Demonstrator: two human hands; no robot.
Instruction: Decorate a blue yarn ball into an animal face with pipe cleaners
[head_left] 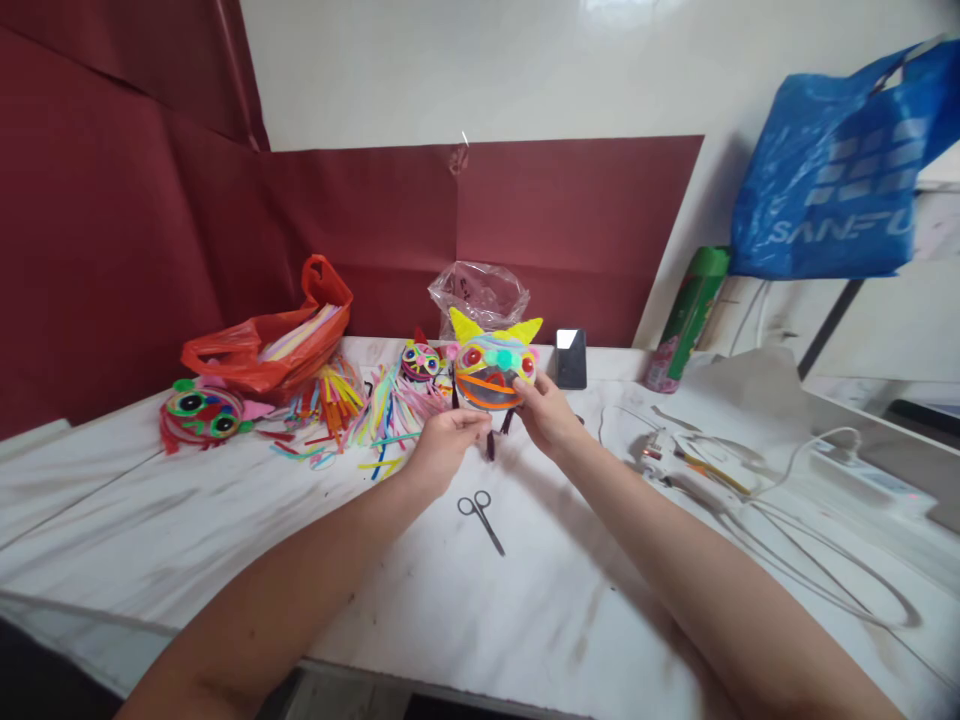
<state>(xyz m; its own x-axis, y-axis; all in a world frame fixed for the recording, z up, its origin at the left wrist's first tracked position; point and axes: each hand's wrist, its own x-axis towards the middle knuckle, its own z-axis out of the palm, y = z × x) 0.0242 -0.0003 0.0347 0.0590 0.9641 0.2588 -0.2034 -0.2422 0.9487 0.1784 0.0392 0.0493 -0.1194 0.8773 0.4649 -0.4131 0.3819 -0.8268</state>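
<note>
The held item, a yellow-eared figure, is raised above the marbled table, near its back edge and facing the camera; its rear side cannot be seen. The right hand grips its lower right edge, thumb on the front and fingers partly concealed behind. The left hand is just below the figure, thumb and fingertips drawn together; whether anything is pinched between them cannot be determined. Dark tassels hang beneath the figure, blurred at the ends. Scissors lie on the table between the forearms, fully visible. The figure covers the lower part of a clear plastic bag, whose dark marking is illegible. A smaller figure sits to the left, its lower part masked by coloured strips in a tangled heap. A red bag hides most of its contents, only pale strips showing; a red-and-green figure is beside it. At right, a white device among cables is too indistinct to identify, and the blue bag above is cut off by the frame, its last letter unclear
</note>
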